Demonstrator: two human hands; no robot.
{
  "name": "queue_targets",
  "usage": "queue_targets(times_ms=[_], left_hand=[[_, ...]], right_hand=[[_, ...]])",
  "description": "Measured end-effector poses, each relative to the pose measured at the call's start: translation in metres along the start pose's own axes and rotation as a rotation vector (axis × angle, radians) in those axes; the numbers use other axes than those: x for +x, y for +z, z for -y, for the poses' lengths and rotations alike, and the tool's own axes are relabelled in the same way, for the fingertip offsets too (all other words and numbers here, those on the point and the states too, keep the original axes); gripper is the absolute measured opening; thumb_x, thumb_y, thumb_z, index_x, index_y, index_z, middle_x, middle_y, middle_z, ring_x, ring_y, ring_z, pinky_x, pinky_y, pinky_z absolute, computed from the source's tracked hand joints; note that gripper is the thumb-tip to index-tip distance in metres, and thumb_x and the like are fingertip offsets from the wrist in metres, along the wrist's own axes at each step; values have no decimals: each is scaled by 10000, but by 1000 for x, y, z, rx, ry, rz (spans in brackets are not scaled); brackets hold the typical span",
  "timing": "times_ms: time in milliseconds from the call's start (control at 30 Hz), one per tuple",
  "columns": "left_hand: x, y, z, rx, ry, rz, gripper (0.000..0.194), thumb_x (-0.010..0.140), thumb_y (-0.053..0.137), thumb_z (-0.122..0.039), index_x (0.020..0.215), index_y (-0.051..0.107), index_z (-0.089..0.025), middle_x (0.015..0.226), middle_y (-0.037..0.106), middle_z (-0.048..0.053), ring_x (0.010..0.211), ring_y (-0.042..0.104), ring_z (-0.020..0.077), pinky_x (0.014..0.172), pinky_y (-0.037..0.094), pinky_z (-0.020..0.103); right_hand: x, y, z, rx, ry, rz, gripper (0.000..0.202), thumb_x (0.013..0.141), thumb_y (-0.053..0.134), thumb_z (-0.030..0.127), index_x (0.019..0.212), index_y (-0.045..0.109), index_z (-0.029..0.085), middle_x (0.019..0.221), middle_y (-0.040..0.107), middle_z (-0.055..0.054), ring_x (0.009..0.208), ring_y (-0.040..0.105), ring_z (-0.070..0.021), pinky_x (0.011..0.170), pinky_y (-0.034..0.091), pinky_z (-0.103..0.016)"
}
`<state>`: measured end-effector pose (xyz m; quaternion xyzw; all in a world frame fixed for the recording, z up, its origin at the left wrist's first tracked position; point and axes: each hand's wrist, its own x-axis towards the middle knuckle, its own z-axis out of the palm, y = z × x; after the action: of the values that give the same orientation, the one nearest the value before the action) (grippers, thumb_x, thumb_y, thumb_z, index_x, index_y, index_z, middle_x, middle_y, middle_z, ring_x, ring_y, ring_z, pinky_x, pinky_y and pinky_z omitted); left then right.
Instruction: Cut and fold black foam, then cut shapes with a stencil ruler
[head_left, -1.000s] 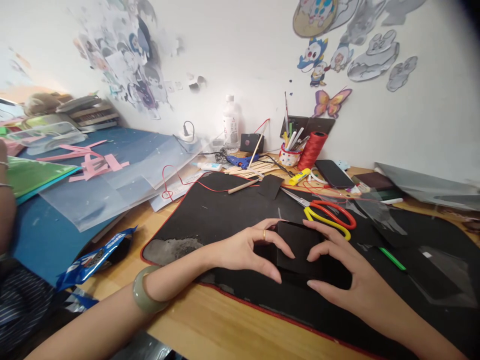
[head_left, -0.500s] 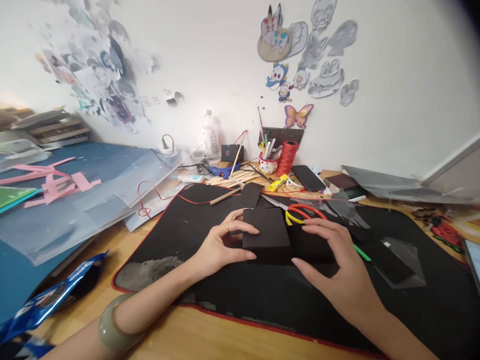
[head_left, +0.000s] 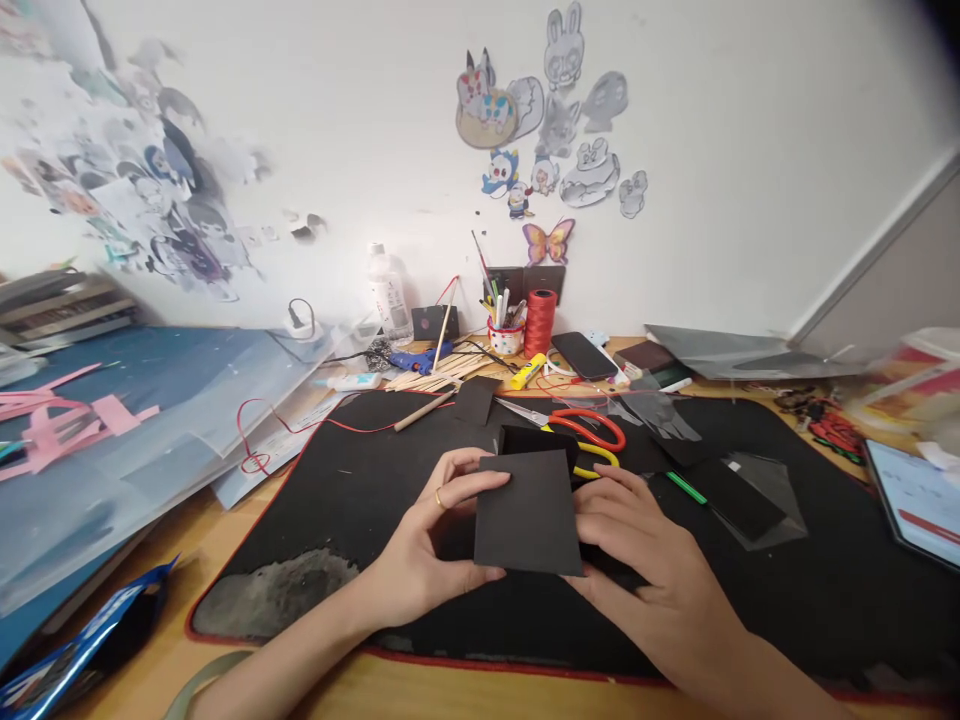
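Note:
A small black paper box [head_left: 526,515] is held above the dark mat, one square face tilted up toward me. My left hand [head_left: 439,535] grips its left side, with the index finger over the upper edge and the thumb at the lower left corner. At the right side, my right hand [head_left: 641,550] has its fingers against the edge and its thumb under the lower right corner. Behind the box a black flap or wall [head_left: 536,440] stands up; how it joins is hidden. Scissors [head_left: 592,430] with red and yellow handles lie just beyond.
On the black mat [head_left: 300,500] are a wooden stick [head_left: 424,410], black paper pieces [head_left: 477,400], a green tool [head_left: 685,488] and clear film. Farther back stand a pen cup [head_left: 507,338], red thread spool [head_left: 539,322], glue stick [head_left: 528,372] and phone [head_left: 583,356]. A tablet [head_left: 919,505] lies right.
The box has tipped so its square face turns toward me. My right hand has closed in on its right side. The view has shifted right.

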<state>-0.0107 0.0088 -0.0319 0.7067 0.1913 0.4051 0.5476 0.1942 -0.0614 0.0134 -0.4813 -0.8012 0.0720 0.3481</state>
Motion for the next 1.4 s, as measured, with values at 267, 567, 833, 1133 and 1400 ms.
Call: queue_targets(times_ms=[267,567,833,1133,1400], left_hand=[[6,-11,6,-90,-111,-152,604,619,755,-151,1154,534,-324,1293,330,26,1253,303,264,917,400,265],[7,-10,6,-25,-219,-126,466,600,778,-234,1035,621,-297,1265,312,46,1269,264,271,943,360,305],[7,-13,4,49,-233,-45,464,640,755,-287,1077,602,-297,1250,318,63,1278,241,262,969,328,331],[8,-14,4,67,-223,-35,455,661,739,-296,1094,596,-302,1248,331,65,1282,227,259,931,382,316],[6,-14,6,114,-169,-36,465,663,740,-268,1100,595,-336,1252,321,48,1273,233,257,898,425,297]], right_hand=[[0,2,-14,-51,94,14,302,723,635,251,1011,546,252,811,638,22,844,591,-169,1010,226,-510],[3,0,-17,52,135,-48,147,699,671,158,656,539,208,675,592,66,703,570,-105,970,284,-419],[2,3,-20,109,189,-40,112,703,672,185,665,569,207,692,579,32,706,557,-129,886,392,-379],[-1,6,-23,34,77,-76,42,774,606,216,771,641,194,766,630,-11,787,560,-150,752,459,-308],[0,6,-18,-132,-49,24,155,845,474,166,867,627,172,803,623,-36,825,530,-169,784,428,-345]])
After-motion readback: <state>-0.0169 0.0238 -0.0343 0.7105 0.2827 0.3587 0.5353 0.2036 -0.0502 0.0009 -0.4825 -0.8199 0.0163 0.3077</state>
